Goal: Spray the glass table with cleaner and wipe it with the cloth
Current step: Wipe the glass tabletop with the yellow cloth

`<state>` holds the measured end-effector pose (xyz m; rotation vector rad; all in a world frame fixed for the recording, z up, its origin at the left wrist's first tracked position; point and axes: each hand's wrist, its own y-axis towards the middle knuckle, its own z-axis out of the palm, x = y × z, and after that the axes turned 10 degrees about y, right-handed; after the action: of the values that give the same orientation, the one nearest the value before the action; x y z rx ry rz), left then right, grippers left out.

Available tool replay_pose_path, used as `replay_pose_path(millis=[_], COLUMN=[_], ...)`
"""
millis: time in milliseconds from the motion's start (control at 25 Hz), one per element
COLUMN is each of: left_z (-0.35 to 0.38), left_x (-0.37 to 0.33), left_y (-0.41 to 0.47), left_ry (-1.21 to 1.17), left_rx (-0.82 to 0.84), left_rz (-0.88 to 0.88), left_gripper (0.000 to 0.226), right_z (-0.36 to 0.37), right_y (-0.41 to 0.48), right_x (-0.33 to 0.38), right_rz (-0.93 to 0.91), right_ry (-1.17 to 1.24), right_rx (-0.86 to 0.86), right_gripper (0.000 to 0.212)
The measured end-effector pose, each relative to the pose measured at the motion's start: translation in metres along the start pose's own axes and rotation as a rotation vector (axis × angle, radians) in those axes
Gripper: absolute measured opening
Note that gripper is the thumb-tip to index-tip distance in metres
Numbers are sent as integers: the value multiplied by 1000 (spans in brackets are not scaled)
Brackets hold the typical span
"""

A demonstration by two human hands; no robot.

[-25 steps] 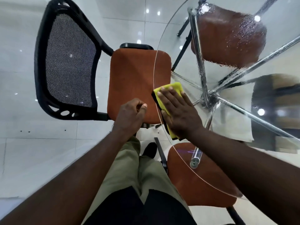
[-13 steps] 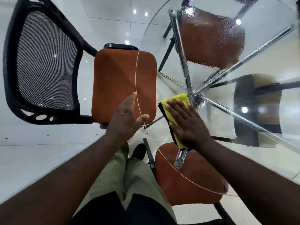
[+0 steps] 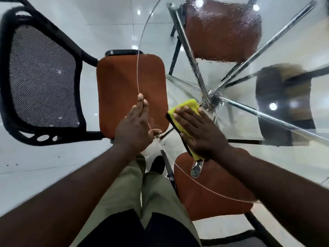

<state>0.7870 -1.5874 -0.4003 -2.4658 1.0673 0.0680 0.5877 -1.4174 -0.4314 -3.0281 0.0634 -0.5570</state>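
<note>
The round glass table (image 3: 178, 86) fills the right of the head view, its thin curved rim running from the top centre down past my hands. My right hand (image 3: 199, 132) lies flat with straight fingers on a folded yellow cloth (image 3: 187, 108), pressing it onto the glass near the rim. My left hand (image 3: 137, 127) rests at the table's edge with fingers straight, its thumb across the rim. Wet droplets cover the far glass over a chair seat (image 3: 222, 31). No spray bottle is in view.
An orange-seated chair with a black mesh back (image 3: 42, 82) stands left of the table. Another orange seat (image 3: 211, 189) sits under the near rim. Chrome table legs (image 3: 210, 97) cross below the glass. White tiled floor (image 3: 44, 166) lies to the left. My legs stand between the chairs.
My left hand went from loosely curled beside the table to open fingers at the rim. My right hand slid the cloth inward from the glass edge toward the chrome hub.
</note>
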Motion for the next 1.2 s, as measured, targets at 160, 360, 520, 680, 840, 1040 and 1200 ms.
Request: replay_pose_path(millis=[160, 360, 520, 680, 840, 1040, 1200], left_z=[8, -12, -17, -18, -18, -10, -11], left_x=[6, 3, 3, 1, 0, 3, -14], left_y=[4, 4, 13, 17, 19, 15, 10], left_ry=[96, 232, 338, 379, 389, 416, 377], left_rx=[-12, 18, 11, -2, 2, -22, -9], left_rz=[34, 50, 75, 99, 106, 120, 103], left_gripper=[108, 108, 113, 114, 115, 114, 113], right_z=[-6, 15, -6, 9, 14, -2, 8], right_y=[33, 45, 45, 51, 80, 86, 21], right_x=[-48, 18, -54, -31, 5, -47, -7], right_rz=[330, 506, 84, 1000, 381, 717, 549], right_ry=[95, 81, 65, 55, 78, 124, 81], right_rx=[-252, -335, -151, -655, -284, -479, -348], right_gripper=[62, 68, 61, 65, 68, 66, 66])
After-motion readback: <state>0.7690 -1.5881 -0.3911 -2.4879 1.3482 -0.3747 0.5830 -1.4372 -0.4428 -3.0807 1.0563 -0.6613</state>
